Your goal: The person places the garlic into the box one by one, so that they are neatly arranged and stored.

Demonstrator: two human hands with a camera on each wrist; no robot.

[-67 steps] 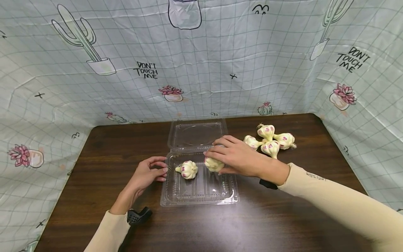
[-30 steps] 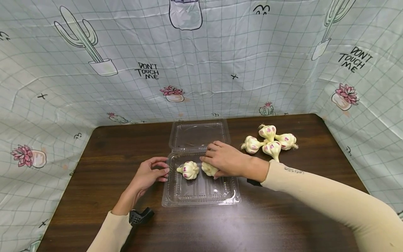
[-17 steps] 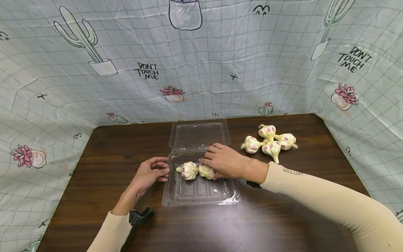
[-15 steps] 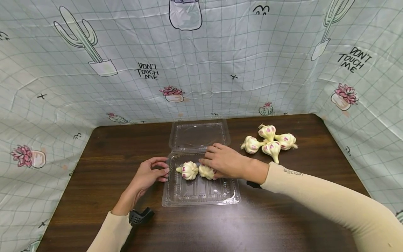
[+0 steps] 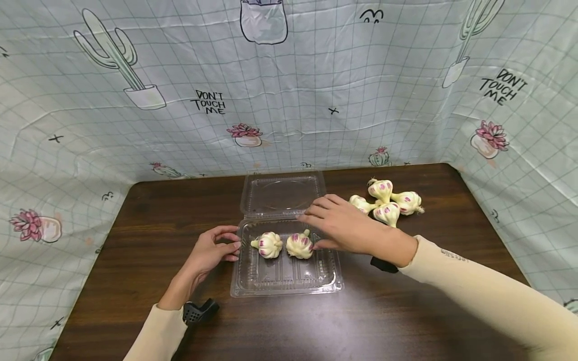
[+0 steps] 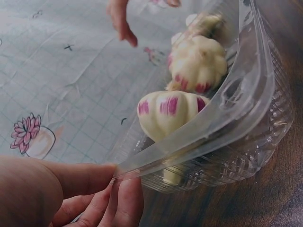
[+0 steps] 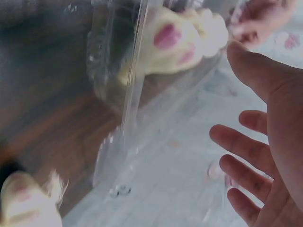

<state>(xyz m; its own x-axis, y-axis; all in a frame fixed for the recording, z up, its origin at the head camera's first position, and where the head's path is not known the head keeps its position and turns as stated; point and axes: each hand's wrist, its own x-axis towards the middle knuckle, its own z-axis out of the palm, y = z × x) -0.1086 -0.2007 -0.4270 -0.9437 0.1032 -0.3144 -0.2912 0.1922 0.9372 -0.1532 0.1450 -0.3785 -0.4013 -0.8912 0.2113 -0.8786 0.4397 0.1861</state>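
Observation:
A clear plastic clamshell container (image 5: 289,290) lies on the table with its lid laid back. Two garlic bulbs sit side by side in its base: a left garlic bulb (image 5: 270,245) with its stem pointing left, and a right garlic bulb (image 5: 300,245) with its stem pointing to the back. My left hand (image 5: 215,249) pinches the container's left rim between thumb and fingers, as the left wrist view (image 6: 118,172) shows. Over the container's right side is my right hand (image 5: 343,225), fingers spread and holding nothing, close to the right bulb.
Several more garlic bulbs (image 5: 386,213) lie in a cluster on the dark wooden table (image 5: 180,200), right of the container. The clear lid (image 5: 284,195) extends toward the back edge. A patterned curtain (image 5: 289,100) surrounds the table at the back and sides.
My right hand set the second garlic bulb down in the container, let go of it and drew back to the right. My left hand stayed at the rim.

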